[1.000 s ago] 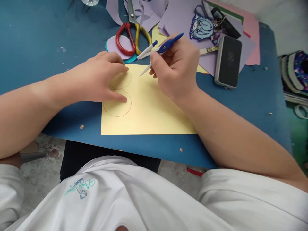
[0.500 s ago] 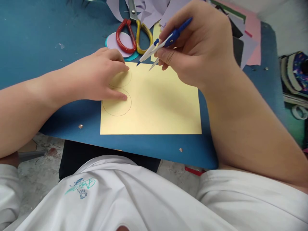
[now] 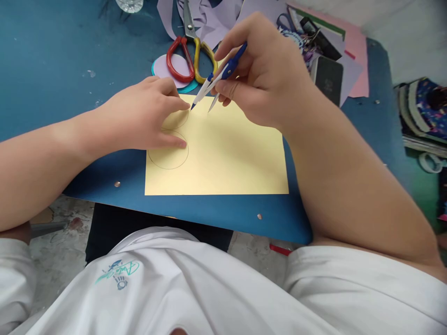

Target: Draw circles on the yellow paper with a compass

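A sheet of yellow paper [image 3: 223,158] lies near the front edge of the blue table, with two pencil-thin circles drawn one above the other at its left side. My left hand [image 3: 153,114] rests on that side, thumb and fingers spread, partly covering both circles. My right hand [image 3: 260,77] pinches a blue and white drawing compass [image 3: 223,74] by its upper part. The compass legs are slightly apart and point down at the paper's upper part, close to my left fingertips. Whether its tips touch the paper, I cannot tell.
Scissors [image 3: 188,51] with one red and one yellow handle lie beyond the paper, partly over lilac and teal paper discs [image 3: 165,67]. Lilac scraps [image 3: 218,21] lie behind them. At the right are a dark box-like object [image 3: 327,79] and pink paper [image 3: 361,70].
My right hand has brought the compass down and to the left, nearer my left fingertips. The left hand stays on the paper. The view has shifted slightly.
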A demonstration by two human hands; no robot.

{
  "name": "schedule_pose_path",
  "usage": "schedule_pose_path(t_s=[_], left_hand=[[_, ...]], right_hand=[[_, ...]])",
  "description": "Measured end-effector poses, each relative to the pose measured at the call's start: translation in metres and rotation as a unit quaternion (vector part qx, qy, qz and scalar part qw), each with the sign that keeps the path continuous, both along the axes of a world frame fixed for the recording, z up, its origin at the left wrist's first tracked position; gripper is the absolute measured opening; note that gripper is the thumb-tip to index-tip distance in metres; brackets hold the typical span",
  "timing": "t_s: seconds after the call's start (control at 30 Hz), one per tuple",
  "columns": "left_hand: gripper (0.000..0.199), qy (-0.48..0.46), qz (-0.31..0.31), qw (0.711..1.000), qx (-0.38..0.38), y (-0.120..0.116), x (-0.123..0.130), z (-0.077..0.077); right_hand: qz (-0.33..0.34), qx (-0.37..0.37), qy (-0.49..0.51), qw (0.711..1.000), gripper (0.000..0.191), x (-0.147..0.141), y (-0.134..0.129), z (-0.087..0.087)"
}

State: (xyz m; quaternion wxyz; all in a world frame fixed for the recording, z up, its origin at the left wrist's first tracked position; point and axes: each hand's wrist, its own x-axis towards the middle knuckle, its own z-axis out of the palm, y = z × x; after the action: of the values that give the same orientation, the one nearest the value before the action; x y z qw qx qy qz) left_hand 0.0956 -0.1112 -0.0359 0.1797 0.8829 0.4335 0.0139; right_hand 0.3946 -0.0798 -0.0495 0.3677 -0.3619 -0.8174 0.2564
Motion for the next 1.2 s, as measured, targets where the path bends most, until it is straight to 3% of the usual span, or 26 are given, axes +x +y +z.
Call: schedule_pose_path(t_s=[0.27,0.47,0.63,0.87,0.97,1.07,1.2], left_hand=[[0.093,0.002,0.003,1.0,0.019,0.0027,-0.0015,-0.007],[0.087,-0.02,0.009,1.0,0.016,0.0005,-0.002,-0.0073],[0.085,-0.021,0.001,1.0,0.013,0.0,-0.0023,-0.0062],[0.092,-0.003,-0.024,0.999,0.041,0.0022,-0.0033,-0.0051],[0.091,-0.001,-0.018,0.999,0.038,0.0021,-0.003,-0.0054],[0.089,-0.009,0.003,1.0,0.024,0.0014,-0.0024,-0.0066],[0.092,-0.021,0.016,1.0,0.014,0.0008,-0.0024,-0.0084]], right_hand=[[-0.001,-0.016,-0.014,1.0,0.061,-0.0054,-0.0055,0.0062],[-0.003,-0.007,-0.013,1.0,0.07,-0.0074,0.0002,-0.0006],[0.041,-0.001,0.003,0.999,0.045,-0.0067,-0.0027,0.0002],[-0.008,-0.056,0.044,0.997,0.031,-0.0101,-0.0062,0.0011],[0.001,-0.022,0.04,0.999,0.014,-0.007,-0.0046,-0.0015],[0.024,0.04,0.015,0.999,0.035,-0.0032,-0.0037,-0.0018],[0.04,0.055,0.016,0.998,0.041,-0.002,-0.0044,0.0008]])
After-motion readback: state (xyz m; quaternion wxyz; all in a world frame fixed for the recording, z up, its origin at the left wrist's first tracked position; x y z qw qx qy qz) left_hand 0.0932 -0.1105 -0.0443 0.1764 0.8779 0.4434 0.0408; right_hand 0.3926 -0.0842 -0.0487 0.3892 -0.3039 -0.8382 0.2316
